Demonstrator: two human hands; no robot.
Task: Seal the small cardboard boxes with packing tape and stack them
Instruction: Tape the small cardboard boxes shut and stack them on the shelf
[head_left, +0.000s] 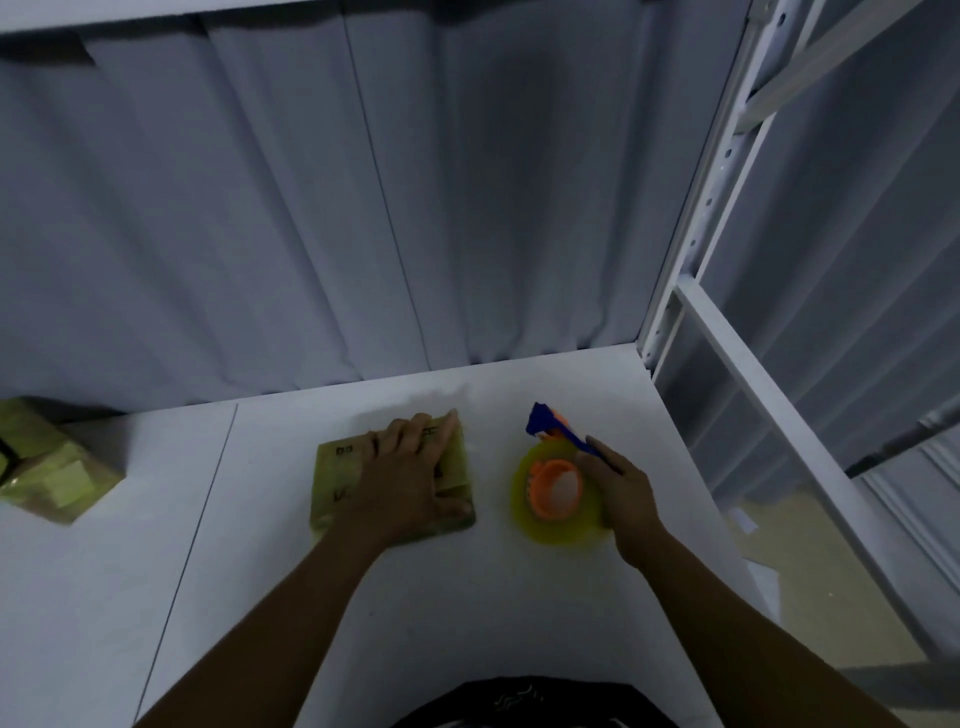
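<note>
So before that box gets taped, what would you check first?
1. Box held steady: the left hand lies flat on top of the cardboard box. Ok.
2. Flaps shut and lined up: the hand covers the middle of the top. Cannot tell.
3. Tool ready: the right hand grips the tape dispenser, which sits on the table to the right of the box, apart from it. Ok.
4. Loose tape end ready to stick: too dim and small to see. Cannot tell.
5. Somewhere to stack: the other boxes sit at the table's far left. Ok.
</note>
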